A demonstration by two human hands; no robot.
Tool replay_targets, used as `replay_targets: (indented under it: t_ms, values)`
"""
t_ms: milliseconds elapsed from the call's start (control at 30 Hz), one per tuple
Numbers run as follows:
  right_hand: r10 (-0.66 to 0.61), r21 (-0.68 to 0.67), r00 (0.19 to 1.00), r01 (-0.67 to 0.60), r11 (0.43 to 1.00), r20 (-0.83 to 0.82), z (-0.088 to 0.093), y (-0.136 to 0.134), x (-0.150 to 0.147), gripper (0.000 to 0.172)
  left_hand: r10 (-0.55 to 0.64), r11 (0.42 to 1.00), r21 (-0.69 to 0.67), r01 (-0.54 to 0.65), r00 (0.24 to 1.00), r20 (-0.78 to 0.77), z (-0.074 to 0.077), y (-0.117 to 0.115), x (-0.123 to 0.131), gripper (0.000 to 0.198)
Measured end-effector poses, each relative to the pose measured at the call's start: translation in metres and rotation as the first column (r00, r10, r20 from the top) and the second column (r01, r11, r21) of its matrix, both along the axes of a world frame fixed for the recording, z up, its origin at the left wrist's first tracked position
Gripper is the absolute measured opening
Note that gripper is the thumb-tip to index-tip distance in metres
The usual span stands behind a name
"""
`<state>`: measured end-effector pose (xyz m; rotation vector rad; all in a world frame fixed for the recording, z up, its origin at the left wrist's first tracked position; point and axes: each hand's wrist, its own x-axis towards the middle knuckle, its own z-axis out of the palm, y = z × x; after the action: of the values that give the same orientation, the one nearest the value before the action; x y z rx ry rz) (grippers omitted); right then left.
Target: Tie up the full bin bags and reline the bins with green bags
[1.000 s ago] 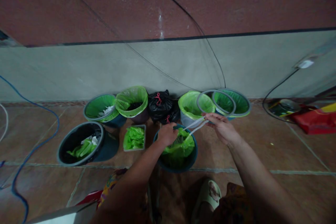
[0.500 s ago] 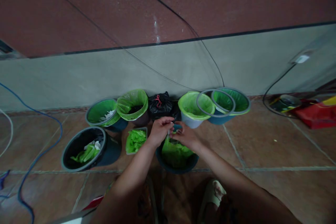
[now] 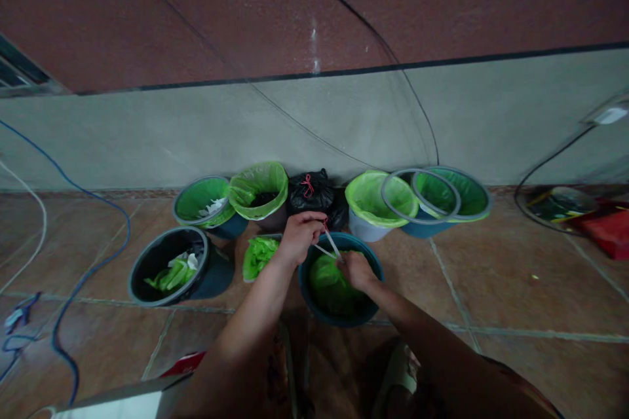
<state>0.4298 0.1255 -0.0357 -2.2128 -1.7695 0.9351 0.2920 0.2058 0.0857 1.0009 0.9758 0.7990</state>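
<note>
My left hand is closed in a pinch, with a small bit of thin red string at its fingertips. Lower and to the right, my right hand is closed on two thin pale strips that spread in a V toward my left hand. Whether these are a cord or scissor blades I cannot tell. Both hands are over a dark teal bucket in front of my feet. Green plastic bag fills much of it, and my right hand is just above the bag.
Along the wall stand green-lined bins, a black bag tied with red string, and a white bin. A grey ring lies over the right-hand bins. A dark bucket leans left. A blue hose crosses the floor.
My hands have parted: the right moved down and away from the left, and pale strips now stretch between them. The view has shifted slightly, so the bins appear farther right.
</note>
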Motion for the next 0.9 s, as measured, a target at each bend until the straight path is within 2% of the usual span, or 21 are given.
replay_targets:
  t_ms: [100, 200, 233, 300, 400, 500, 567, 667, 733, 800, 833, 900]
  values:
    - [-0.016, -0.044, 1.000, 0.016, 0.999, 0.006, -0.006, -0.002, 0.003, 0.024, -0.009, 1.000, -0.011, 0.009, 1.000, -0.020, 0.000, -0.002, 0.001, 0.024]
    - [-0.024, -0.042, 1.000, 0.023, 0.999, -0.011, -0.002, 0.001, 0.004, 0.019, -0.029, 0.999, 0.024, 0.029, 1.000, -0.009, -0.001, -0.003, 0.003, 0.023]
    - [-0.031, -0.027, 0.999, 0.030, 0.999, -0.034, 0.003, 0.003, 0.005, 0.020, -0.029, 0.999, 0.045, 0.029, 1.000, 0.000, -0.001, -0.002, 0.003, 0.022]
    - [-0.063, 0.030, 0.989, 0.068, 0.997, -0.134, 0.019, 0.007, 0.008, 0.039, -0.028, 0.995, 0.094, 0.025, 0.999, 0.028, -0.001, 0.000, 0.002, 0.021]
    - [-0.102, 0.100, 0.914, 0.153, 0.983, -0.393, 0.048, 0.012, 0.014, 0.059, -0.078, 0.986, 0.156, 0.059, 0.989, 0.123, -0.001, 0.001, 0.002, 0.023]
    - [-0.067, 0.133, 0.823, 0.171, 0.976, -0.563, 0.065, 0.014, 0.014, 0.057, -0.200, 0.966, 0.207, 0.158, 0.959, 0.201, -0.001, -0.004, 0.006, 0.028]
    - [-0.037, 0.174, 0.806, 0.172, 0.969, -0.591, 0.065, 0.016, 0.010, 0.046, -0.265, 0.945, 0.246, 0.215, 0.945, 0.194, -0.002, -0.007, 0.010, 0.028]
    - [-0.064, 0.183, 0.826, 0.199, 0.963, -0.561, 0.057, 0.018, 0.004, 0.021, -0.299, 0.915, 0.312, 0.257, 0.949, 0.095, -0.009, -0.005, 0.014, 0.029]
    - [-0.095, 0.168, 0.851, 0.209, 0.963, -0.516, 0.056, 0.020, 0.005, 0.027, -0.215, 0.902, 0.374, 0.216, 0.976, -0.045, -0.018, 0.001, 0.012, 0.031]
    - [-0.092, 0.179, 0.866, 0.203, 0.963, -0.491, 0.061, 0.020, 0.010, 0.036, -0.081, 0.879, 0.439, 0.187, 0.965, -0.249, -0.031, 0.008, 0.008, 0.037]
    - [-0.079, 0.192, 0.864, 0.197, 0.961, -0.497, 0.064, 0.019, 0.013, 0.037, -0.045, 0.863, 0.457, 0.216, 0.933, -0.357, -0.038, 0.010, 0.006, 0.040]
    - [-0.068, 0.205, 0.840, 0.209, 0.956, -0.539, 0.072, 0.018, 0.018, 0.038, -0.104, 0.818, 0.434, 0.378, 0.839, -0.534, -0.050, 0.010, 0.002, 0.043]
